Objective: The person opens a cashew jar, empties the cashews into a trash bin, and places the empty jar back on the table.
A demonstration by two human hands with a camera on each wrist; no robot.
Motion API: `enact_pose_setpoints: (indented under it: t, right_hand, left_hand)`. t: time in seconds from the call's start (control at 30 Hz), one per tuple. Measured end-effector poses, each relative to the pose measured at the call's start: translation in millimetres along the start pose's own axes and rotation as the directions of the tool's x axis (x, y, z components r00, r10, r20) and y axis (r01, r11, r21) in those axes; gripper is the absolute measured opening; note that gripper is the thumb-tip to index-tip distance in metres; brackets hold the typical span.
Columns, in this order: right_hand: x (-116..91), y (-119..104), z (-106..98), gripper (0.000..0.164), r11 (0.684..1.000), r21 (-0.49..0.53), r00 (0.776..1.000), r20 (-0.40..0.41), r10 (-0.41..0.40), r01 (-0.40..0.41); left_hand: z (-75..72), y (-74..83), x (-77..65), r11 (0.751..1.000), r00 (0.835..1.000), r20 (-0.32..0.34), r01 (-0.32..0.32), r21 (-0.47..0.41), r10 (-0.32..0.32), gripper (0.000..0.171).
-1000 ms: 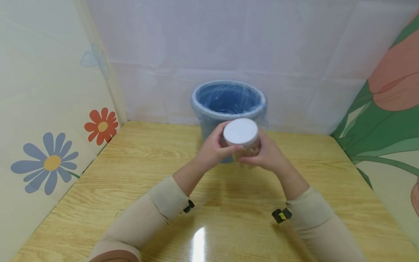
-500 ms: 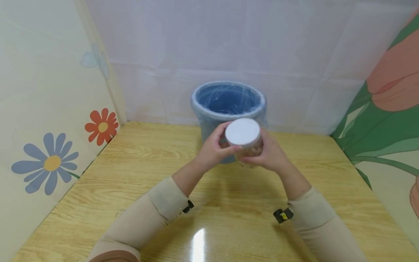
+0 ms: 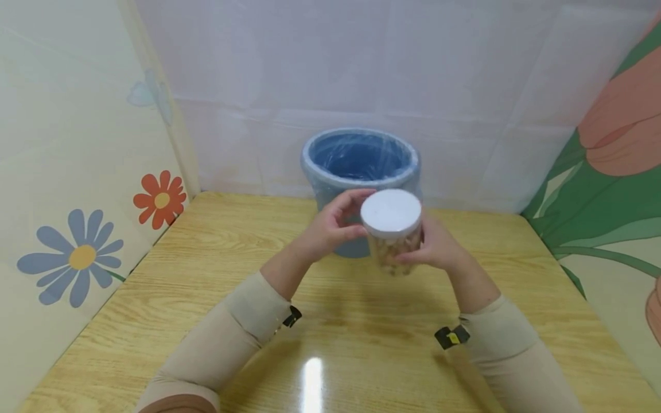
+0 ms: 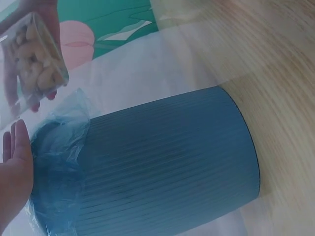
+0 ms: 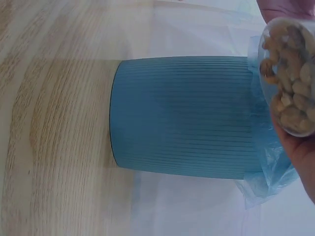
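A clear jar of nuts (image 3: 384,250) with a white lid (image 3: 391,211) is held up in front of a blue bin. My right hand (image 3: 439,244) grips its right side, thumb across the front. Nuts show through the jar wall (image 4: 34,61) in the left wrist view and through the base (image 5: 293,88) in the right wrist view. My left hand (image 3: 327,229) is beside the jar on the left, its fingers extended. In the left wrist view a gap separates that hand (image 4: 15,172) from the jar.
The blue bin (image 3: 343,244) has ribbed sides and a clear plastic liner (image 4: 59,167) folded over its rim. It stands on a wood-grain table (image 3: 248,246) against a pale back wall (image 3: 310,57). Flower-printed panels border the table left and right.
The jar has moved right and slightly towards me, and more of its body shows below the lid. My left hand has come away from it, while my right hand still holds it.
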State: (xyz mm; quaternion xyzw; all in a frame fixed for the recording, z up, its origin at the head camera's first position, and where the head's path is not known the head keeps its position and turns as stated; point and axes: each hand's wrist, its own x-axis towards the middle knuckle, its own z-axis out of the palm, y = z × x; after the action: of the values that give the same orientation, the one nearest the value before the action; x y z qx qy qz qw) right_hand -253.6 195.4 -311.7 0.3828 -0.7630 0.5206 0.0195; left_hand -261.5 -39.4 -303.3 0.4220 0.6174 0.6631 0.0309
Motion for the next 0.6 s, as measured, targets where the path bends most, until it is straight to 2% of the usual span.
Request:
enact_pose_setpoints:
  t: [0.23, 0.4, 0.6]
  right_hand:
    - [-2.1, 2.8, 0.6, 0.087, 0.994, 0.105, 0.990, 0.132, -0.045, 0.031]
    - [-1.5, 3.8, 1.4, 0.089, 0.992, 0.120, 0.986, 0.153, -0.058, 0.039]
    - [-0.4, 4.0, 3.1, 0.089, 0.994, 0.103, 0.985, 0.165, -0.050, 0.033]
  left_hand:
    - [-3.6, 0.9, 2.0, 0.994, 0.996, 0.086, 0.042, -0.102, -0.033, 0.094]
    - [-4.2, 0.2, 2.0, 0.993, 0.992, 0.116, 0.063, -0.098, -0.051, 0.094]
    - [-0.9, -0.9, 2.7, 0.990, 0.988, 0.151, 0.049, -0.134, -0.029, 0.099]
